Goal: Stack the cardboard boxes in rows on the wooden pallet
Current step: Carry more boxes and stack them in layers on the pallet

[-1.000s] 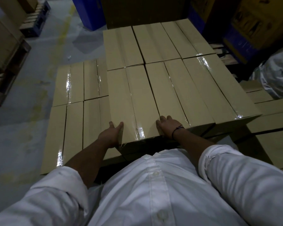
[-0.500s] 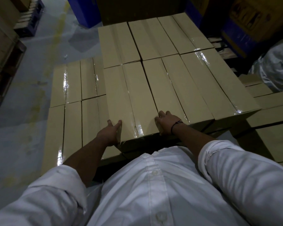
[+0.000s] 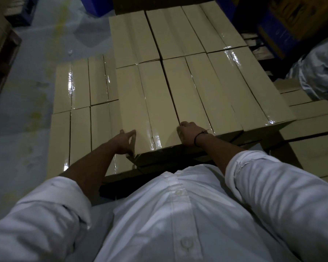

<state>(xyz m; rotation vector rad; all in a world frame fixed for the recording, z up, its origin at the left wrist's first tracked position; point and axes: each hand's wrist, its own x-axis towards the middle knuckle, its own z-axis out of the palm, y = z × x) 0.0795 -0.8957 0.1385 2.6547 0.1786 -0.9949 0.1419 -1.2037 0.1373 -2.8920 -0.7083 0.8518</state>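
The cardboard box [image 3: 148, 106] sits between left hand [image 3: 125, 141], pressing its side straight-fingered, and right hand [image 3: 187, 133], gripping its edge.

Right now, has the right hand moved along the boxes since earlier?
No. The right hand stays at the near end of the seam between the nearest top box and its neighbour; only fingers curled.

We lose the fingertips of the right hand [image 3: 189, 134] in the seam beside the near box [image 3: 150, 110]. At far right, the blue stacks [image 3: 271, 33] are too dim to identify.
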